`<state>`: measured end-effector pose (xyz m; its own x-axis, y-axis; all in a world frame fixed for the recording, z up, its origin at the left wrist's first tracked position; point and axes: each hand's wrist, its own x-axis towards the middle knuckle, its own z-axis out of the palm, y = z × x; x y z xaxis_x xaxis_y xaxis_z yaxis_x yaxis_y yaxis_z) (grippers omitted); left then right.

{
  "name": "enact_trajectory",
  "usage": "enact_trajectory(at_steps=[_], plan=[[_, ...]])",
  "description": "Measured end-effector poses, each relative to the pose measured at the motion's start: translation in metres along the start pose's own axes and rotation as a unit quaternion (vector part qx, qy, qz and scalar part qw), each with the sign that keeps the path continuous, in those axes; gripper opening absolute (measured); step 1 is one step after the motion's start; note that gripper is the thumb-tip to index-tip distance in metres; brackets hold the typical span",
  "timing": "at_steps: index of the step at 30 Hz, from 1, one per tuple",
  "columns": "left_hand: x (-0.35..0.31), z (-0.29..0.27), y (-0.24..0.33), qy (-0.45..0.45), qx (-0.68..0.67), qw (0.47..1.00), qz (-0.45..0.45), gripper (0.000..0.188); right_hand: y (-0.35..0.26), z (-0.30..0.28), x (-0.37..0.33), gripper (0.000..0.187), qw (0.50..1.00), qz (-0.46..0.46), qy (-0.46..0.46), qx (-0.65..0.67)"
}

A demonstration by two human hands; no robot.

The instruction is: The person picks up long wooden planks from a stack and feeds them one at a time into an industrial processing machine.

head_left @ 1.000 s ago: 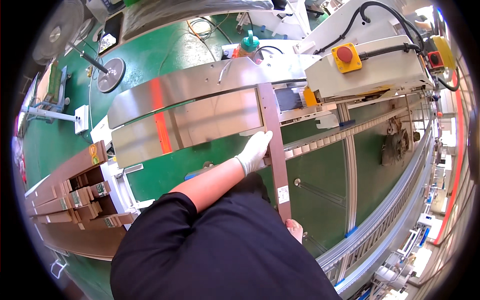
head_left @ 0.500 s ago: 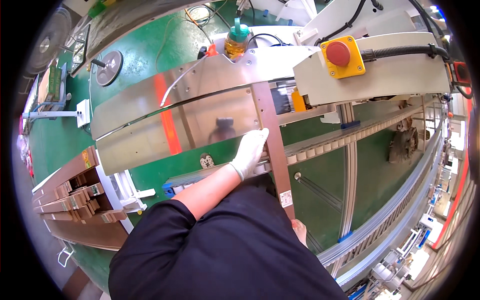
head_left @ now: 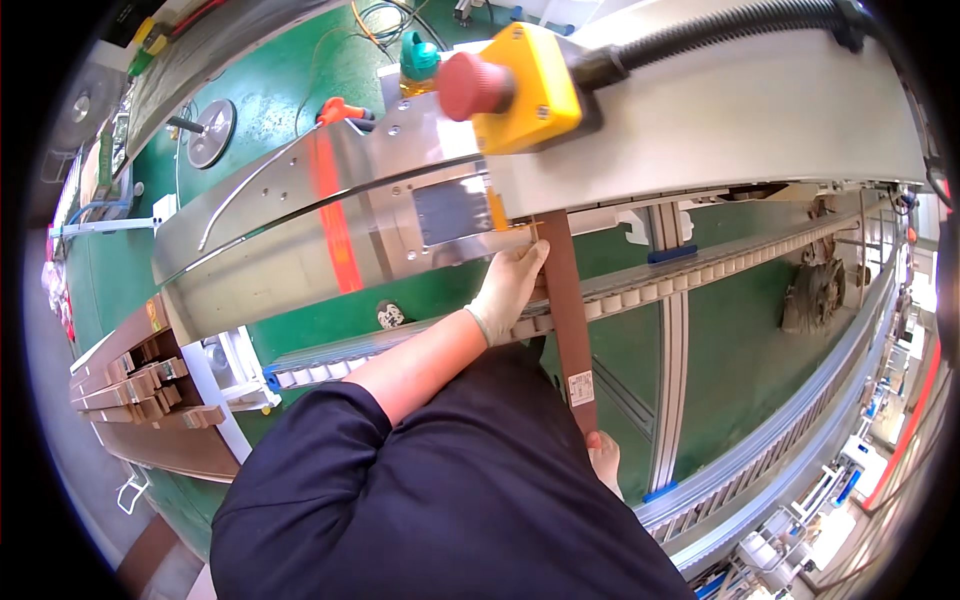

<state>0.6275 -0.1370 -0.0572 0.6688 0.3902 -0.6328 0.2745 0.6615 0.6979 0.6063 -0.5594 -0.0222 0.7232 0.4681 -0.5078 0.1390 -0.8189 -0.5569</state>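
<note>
Shifted since the earlier frame: brown board (head_left: 570, 320), from the steel plate (head_left: 265, 265) to the lower edge of the white housing (head_left: 720, 120). Gloved left hand (head_left: 510, 285) is closed on its edge near the far end; right hand (head_left: 603, 457) touches the near end, closure not determinable. Good practice: move both hands evenly, board square, left fingers clear of the housing. Roller rail (head_left: 650, 290) passes beneath, above green floor (head_left: 750, 350).

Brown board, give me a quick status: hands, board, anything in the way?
Left hand, gloved, holding brown board by its left edge. Right hand at near end. Far end at white housing, which may hide its tip; contact unclear.
</note>
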Motion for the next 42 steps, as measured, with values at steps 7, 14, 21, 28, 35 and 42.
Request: enact_trajectory(at_steps=[7,14,21,28,35,42], plan=[[0.032,0.08,0.012,-0.045,-0.101,0.994,-0.023,0.041,0.059,-0.057,0.04,0.057,0.994,0.053,-0.01,0.091],[0.073,0.149,0.01,-0.103,-0.15,0.982,-0.044,0.046,0.097,-0.116,0.081,0.067,0.982,0.099,0.016,0.158],[0.071,0.149,0.013,-0.161,0.029,0.987,-0.007,0.073,0.063,-0.179,0.115,0.062,0.97,0.135,0.093,0.177],[-0.02,0.029,-0.04,-0.12,0.426,0.835,0.328,0.03,-0.019,-0.181,0.177,0.05,0.899,-0.01,0.395,-0.189],[-0.121,-0.105,-0.036,0.064,0.585,0.76,0.277,0.038,-0.195,0.024,0.217,0.033,0.861,-0.488,0.056,-0.134],[-0.24,-0.21,-0.034,0.216,0.678,0.69,0.131,0.045,-0.291,0.107,0.141,0.042,0.858,-0.412,-0.136,-0.274]])
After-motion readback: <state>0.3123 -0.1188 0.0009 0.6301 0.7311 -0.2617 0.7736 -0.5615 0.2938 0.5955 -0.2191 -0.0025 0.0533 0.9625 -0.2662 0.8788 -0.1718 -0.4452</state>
